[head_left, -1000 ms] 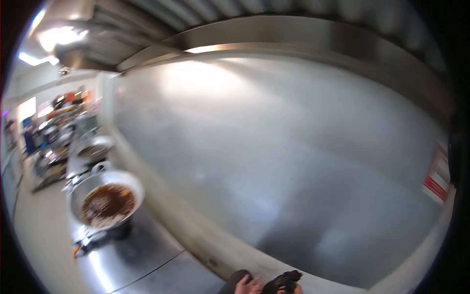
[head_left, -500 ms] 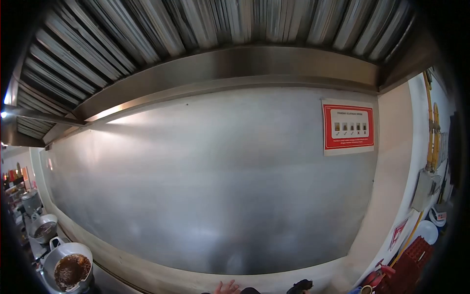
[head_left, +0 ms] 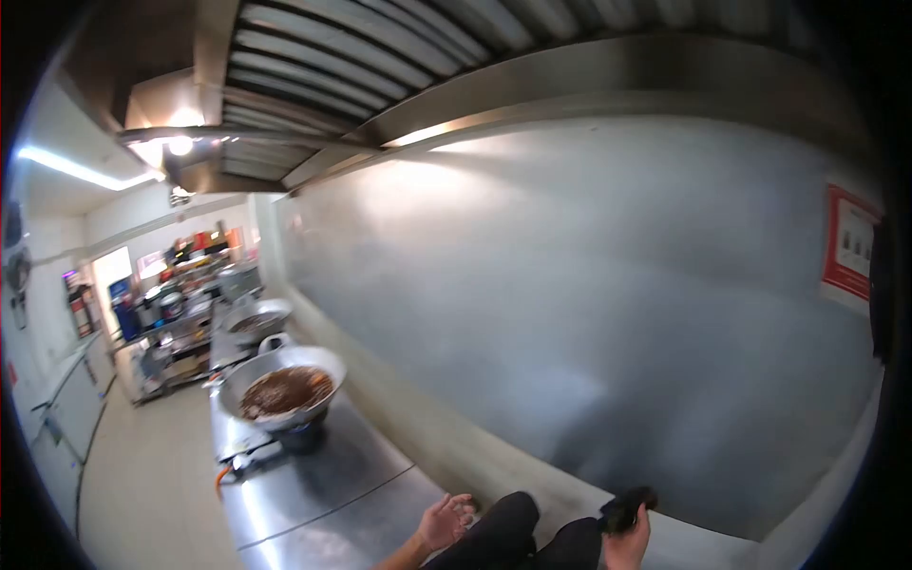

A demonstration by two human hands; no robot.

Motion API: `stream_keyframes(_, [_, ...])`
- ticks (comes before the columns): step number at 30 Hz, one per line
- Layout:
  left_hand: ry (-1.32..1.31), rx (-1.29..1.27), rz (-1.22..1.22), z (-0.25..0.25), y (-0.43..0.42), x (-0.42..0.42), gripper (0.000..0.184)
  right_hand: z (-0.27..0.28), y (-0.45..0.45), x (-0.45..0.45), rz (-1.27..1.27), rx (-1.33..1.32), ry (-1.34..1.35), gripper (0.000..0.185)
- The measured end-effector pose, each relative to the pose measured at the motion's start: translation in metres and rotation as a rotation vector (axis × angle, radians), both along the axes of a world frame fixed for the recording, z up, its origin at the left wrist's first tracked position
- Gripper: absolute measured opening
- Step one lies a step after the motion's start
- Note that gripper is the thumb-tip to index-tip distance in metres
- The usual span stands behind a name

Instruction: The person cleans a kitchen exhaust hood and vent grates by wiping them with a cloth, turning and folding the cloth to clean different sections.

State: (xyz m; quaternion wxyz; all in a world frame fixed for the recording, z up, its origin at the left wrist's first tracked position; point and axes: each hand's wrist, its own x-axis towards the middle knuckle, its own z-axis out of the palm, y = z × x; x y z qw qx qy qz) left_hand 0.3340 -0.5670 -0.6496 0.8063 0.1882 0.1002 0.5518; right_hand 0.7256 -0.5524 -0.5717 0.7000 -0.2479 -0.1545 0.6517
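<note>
My left hand [head_left: 446, 522] is at the bottom centre, palm partly turned up, with loosely curled fingers that stand apart. Nothing shows in it, and it is beside my dark-trousered knee [head_left: 513, 518]. Further right, my right hand [head_left: 627, 545] is closed around a small black object [head_left: 627, 508] held upright beside my other knee [head_left: 573, 543]. Blur hides what kind of thing that object is. Left of my hands, a large two-handled wok [head_left: 332, 372] of bubbling brown oil with food in it rests on a burner [head_left: 302, 437].
A steel counter [head_left: 356, 475] runs along the metal wall panel [head_left: 532, 285]. Behind the wok are a second pan [head_left: 275, 309] and a big pot [head_left: 239, 279]. A loaded shelf rack [head_left: 180, 351] stands at the far end; an exhaust hood [head_left: 570, 81] hangs overhead.
The view has swung left and down, bringing the counter, wok and far room in. Both hands and my knees now show more fully. The black object is still in my right hand.
</note>
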Motion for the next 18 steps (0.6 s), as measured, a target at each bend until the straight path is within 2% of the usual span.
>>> stream_keyframes(1, [0.057,-0.037,0.066,-0.006,-0.022,-0.015,0.045,0.005,0.006,-0.006,0.043,-0.016,0.113,0.031])
stream_keyframes(3, [0.186,-0.118,0.238,-0.026,-0.069,-0.042,0.043,0.032,0.018,-0.020,0.115,0.134,0.061,0.036])
stream_keyframes(7, [0.426,-0.382,0.575,-0.073,-0.149,-0.066,0.041,0.068,0.068,-0.029,0.282,0.223,-0.005,0.039])
stream_keyframes(9, [0.459,-0.494,0.686,-0.083,-0.174,-0.057,0.042,0.084,0.093,-0.025,0.342,0.144,-0.088,0.041])
stream_keyframes(10, [0.458,-0.501,0.737,-0.091,-0.181,-0.053,0.042,0.087,0.108,-0.023,0.386,0.197,-0.117,0.042])
stream_keyframes(14, [0.496,-0.486,0.905,-0.073,-0.200,-0.028,0.039,0.122,0.145,-0.033,0.504,0.247,-0.235,0.043])
stream_keyframes(18, [0.547,-0.555,1.018,-0.062,-0.221,-0.014,0.036,0.129,0.210,-0.040,0.645,0.330,-0.338,0.043])
